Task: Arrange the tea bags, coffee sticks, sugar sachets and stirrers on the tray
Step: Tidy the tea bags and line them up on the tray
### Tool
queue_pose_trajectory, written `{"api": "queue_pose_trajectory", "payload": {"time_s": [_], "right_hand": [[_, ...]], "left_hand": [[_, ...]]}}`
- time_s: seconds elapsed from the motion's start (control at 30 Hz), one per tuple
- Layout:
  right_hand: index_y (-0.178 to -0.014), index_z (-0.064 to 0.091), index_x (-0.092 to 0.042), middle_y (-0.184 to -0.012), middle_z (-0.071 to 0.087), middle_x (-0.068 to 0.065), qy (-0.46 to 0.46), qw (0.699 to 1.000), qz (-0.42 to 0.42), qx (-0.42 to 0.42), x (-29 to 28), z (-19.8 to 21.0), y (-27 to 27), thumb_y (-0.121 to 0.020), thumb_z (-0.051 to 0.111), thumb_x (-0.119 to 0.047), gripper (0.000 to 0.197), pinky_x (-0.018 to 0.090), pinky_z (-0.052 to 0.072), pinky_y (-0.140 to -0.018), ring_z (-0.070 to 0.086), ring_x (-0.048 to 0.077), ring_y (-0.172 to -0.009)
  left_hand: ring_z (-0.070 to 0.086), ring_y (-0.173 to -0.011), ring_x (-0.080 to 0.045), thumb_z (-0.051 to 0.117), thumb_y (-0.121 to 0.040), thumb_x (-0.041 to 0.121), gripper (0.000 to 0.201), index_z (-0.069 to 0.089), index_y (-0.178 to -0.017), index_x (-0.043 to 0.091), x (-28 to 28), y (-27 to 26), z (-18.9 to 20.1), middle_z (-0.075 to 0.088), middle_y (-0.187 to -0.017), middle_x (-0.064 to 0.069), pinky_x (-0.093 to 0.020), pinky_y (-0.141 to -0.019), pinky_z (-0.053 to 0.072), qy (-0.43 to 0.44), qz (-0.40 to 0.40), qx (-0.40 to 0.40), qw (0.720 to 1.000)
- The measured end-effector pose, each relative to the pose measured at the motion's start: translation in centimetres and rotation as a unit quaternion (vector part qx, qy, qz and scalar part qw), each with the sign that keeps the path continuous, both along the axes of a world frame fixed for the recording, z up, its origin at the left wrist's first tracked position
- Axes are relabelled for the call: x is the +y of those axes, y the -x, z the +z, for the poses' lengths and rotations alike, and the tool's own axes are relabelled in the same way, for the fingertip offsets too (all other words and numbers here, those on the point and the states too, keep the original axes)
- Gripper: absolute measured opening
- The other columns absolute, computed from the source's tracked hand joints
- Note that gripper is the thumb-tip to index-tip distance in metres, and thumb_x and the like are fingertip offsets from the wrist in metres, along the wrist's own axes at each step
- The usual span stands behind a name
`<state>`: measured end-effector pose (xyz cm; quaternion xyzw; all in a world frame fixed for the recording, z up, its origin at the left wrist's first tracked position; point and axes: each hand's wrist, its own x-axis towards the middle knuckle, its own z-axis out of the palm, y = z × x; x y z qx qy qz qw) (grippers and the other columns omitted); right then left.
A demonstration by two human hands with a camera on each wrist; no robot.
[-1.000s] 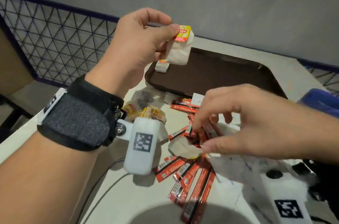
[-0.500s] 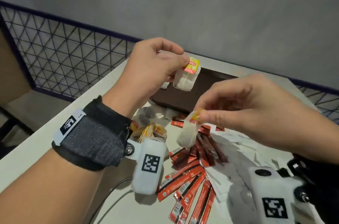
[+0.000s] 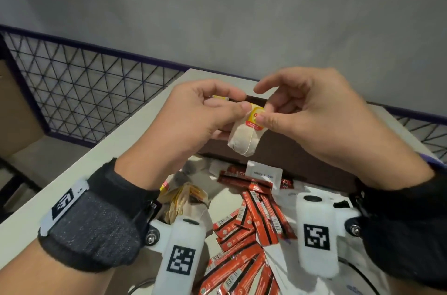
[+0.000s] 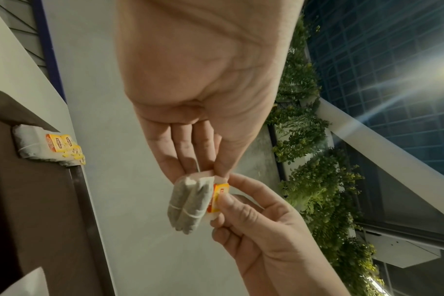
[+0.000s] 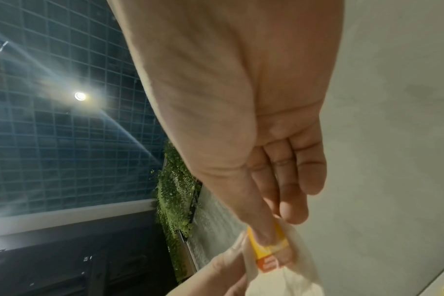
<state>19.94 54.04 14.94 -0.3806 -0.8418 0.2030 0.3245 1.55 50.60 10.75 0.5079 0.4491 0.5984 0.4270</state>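
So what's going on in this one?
A person is sorting drink supplies. Both hands hold tea bags together in the air above the brown tray: the left hand grips the bags, the right hand pinches the yellow tag. A few tea bags already lie on the tray's corner. Red coffee sticks and sugar sachets lie on the table.

We see an off-white tea bag (image 3: pixel 243 141) with a yellow-and-red tag (image 3: pixel 254 117), red coffee sticks (image 3: pixel 260 217) with black stripes and white barcode ends, a white sugar sachet (image 3: pixel 264 173), a dark brown tray (image 3: pixel 290 159), and a pale bench (image 3: pixel 104 157).
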Motion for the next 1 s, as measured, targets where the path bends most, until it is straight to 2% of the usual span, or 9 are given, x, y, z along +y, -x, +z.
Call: {"api": "queue_pose_trajectory", "payload": {"time_s": [0.1,0.2,0.37,0.5,0.63,0.73,0.8,0.9,1.0], "right_hand": [[-0.105,0.071,-0.027,-0.074,0.073,-0.006,-0.005,1.000,-0.008,0.001,0.1,-0.2,-0.1,-0.082,0.084,-0.018,0.028,0.047,0.059,-0.075,0.071,0.012,-0.069],[-0.105,0.072,-0.026,-0.072,0.072,-0.006,-0.023,1.000,-0.012,0.002,0.1,-0.3,-0.1,-0.082,0.085,-0.020,0.027,0.044,0.059,-0.074,0.069,0.010,-0.067],[-0.103,0.073,-0.028,-0.074,0.069,-0.005,-0.041,0.999,-0.025,0.023,0.1,-0.4,-0.3,-0.080,0.086,-0.026,0.026,0.040,0.058,-0.072,0.066,0.010,-0.068],[-0.091,0.077,-0.025,-0.075,0.071,-0.002,0.041,0.996,-0.022,0.076,0.4,-0.6,-0.4,-0.081,0.083,-0.037,0.017,0.030,0.052,-0.065,0.062,0.007,-0.065],[-0.081,0.077,-0.020,-0.072,0.073,0.005,0.110,0.991,0.004,0.080,0.7,-1.0,-0.4,-0.085,0.080,-0.033,0.013,0.036,0.052,-0.065,0.062,0.012,-0.063],[-0.081,0.077,-0.016,-0.068,0.070,0.005,0.127,0.987,0.028,0.092,0.8,-0.9,0.2,-0.085,0.080,-0.027,0.013,0.033,0.048,-0.060,0.057,0.010,-0.059],[-0.081,0.075,-0.013,-0.070,0.069,0.005,0.154,0.982,0.036,0.105,1.7,-0.1,1.3,-0.086,0.079,-0.021,0.010,0.031,0.046,-0.058,0.056,0.011,-0.060],[-0.084,0.069,-0.011,-0.071,0.068,0.003,0.205,0.973,0.024,0.104,4.5,1.1,3.7,-0.089,0.076,-0.014,0.009,0.030,0.050,-0.059,0.058,0.015,-0.068],[-0.095,0.065,-0.009,-0.075,0.071,0.004,0.249,0.968,0.022,0.024,7.6,0.2,6.4,-0.094,0.072,-0.014,0.008,0.031,0.055,-0.066,0.063,0.017,-0.072]], "left_hand": [[0.070,-0.057,-0.010,0.078,-0.085,0.012,0.014,0.072,-0.098,0.011,-0.2,-0.3,0.0,0.078,-0.073,-0.005,-0.019,-0.052,0.053,0.002,-0.008,-0.002,1.000],[0.075,-0.066,-0.016,0.081,-0.075,0.019,0.029,0.072,-0.102,0.012,-0.3,-0.4,0.0,0.079,-0.081,-0.011,-0.023,-0.057,0.056,-0.002,-0.014,-0.001,1.000],[0.078,-0.077,-0.022,0.080,-0.079,0.009,0.026,0.073,-0.104,0.011,-0.2,0.1,0.0,0.080,-0.086,-0.013,-0.026,-0.061,0.059,-0.010,0.001,-0.007,1.000],[0.078,-0.074,-0.022,0.078,-0.081,0.007,0.023,0.073,-0.104,0.010,-0.3,0.3,0.3,0.080,-0.084,-0.014,-0.028,-0.060,0.059,-0.016,0.003,-0.040,0.999],[0.077,-0.071,-0.020,0.076,-0.086,0.003,0.021,0.073,-0.106,0.008,-0.3,0.4,0.4,0.080,-0.084,-0.013,-0.027,-0.061,0.059,-0.015,0.003,-0.028,0.999],[0.074,-0.063,-0.015,0.074,-0.089,0.005,0.020,0.073,-0.109,0.005,-0.4,0.7,0.7,0.079,-0.081,-0.010,-0.026,-0.059,0.059,0.002,0.007,-0.016,1.000],[0.074,-0.064,-0.017,0.072,-0.092,0.009,0.018,0.073,-0.110,0.006,-0.3,1.8,1.1,0.080,-0.083,-0.011,-0.029,-0.061,0.062,0.007,0.039,-0.010,0.999],[0.078,-0.074,-0.026,0.070,-0.096,0.015,0.017,0.071,-0.111,0.007,0.1,4.2,1.5,0.081,-0.089,-0.010,-0.036,-0.076,0.065,0.005,0.110,-0.012,0.994],[0.079,-0.078,-0.028,0.068,-0.096,0.012,0.009,0.071,-0.104,0.009,0.4,6.5,1.4,0.081,-0.087,-0.007,-0.043,-0.083,0.064,-0.003,0.179,-0.018,0.984]]}}
